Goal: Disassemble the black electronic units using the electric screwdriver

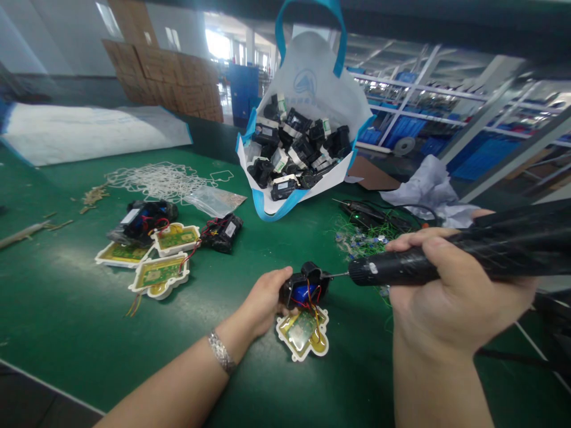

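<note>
My left hand (265,302) grips a black plastic housing (292,292) with a blue cylindrical part and red wires inside. Attached by wires, a white-rimmed cover with a circuit board (301,334) lies on the table just below it. In my right hand (450,291) is a black electric screwdriver (397,268), held level. Its thin bit points left and meets the right edge of the housing; whether it sits in a screw is too small to tell.
A white bag (307,65) with blue trim holds several black units. On the left lie opened units (160,274), white cord loops (156,181) and a clear plastic bag (214,201). Green wires (357,238), a black tool (375,215) and crumpled paper (428,184) lie at right.
</note>
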The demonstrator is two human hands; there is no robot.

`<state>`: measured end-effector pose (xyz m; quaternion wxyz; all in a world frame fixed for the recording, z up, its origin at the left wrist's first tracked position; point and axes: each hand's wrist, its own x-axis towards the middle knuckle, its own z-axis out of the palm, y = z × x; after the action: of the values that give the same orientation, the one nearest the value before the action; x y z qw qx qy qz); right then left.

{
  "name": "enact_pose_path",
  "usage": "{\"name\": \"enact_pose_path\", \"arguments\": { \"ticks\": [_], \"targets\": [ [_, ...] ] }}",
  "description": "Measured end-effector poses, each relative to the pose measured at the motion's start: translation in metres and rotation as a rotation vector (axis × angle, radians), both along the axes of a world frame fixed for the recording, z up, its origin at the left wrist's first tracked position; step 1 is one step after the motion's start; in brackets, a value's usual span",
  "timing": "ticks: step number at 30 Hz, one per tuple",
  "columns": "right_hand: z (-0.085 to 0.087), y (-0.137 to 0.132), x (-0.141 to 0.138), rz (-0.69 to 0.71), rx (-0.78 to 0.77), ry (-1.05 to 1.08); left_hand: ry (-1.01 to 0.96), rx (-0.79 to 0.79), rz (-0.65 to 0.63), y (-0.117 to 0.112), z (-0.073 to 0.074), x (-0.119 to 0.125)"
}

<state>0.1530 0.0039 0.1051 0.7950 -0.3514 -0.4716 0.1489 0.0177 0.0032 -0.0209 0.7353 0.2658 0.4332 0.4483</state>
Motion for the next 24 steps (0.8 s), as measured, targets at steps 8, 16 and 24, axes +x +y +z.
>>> {"name": "enact_pose_path", "arguments": {
  "ticks": [8, 16, 24],
  "targets": [
    [0.001, 0.01, 0.015, 0.058, -0.1, 0.105, 0.258, 0.247, 0.081, -0.001, 0.005, 0.0],
    [0.002, 0.005, 0.014, 0.077, -0.069, 0.131, 0.24, 0.184, 0.111, 0.0, 0.002, 0.0],
    [0.004, 0.0, 0.01, 0.017, 0.059, 0.104, 0.055, 0.022, 0.041, -0.001, 0.002, 0.001]
  ]
}}
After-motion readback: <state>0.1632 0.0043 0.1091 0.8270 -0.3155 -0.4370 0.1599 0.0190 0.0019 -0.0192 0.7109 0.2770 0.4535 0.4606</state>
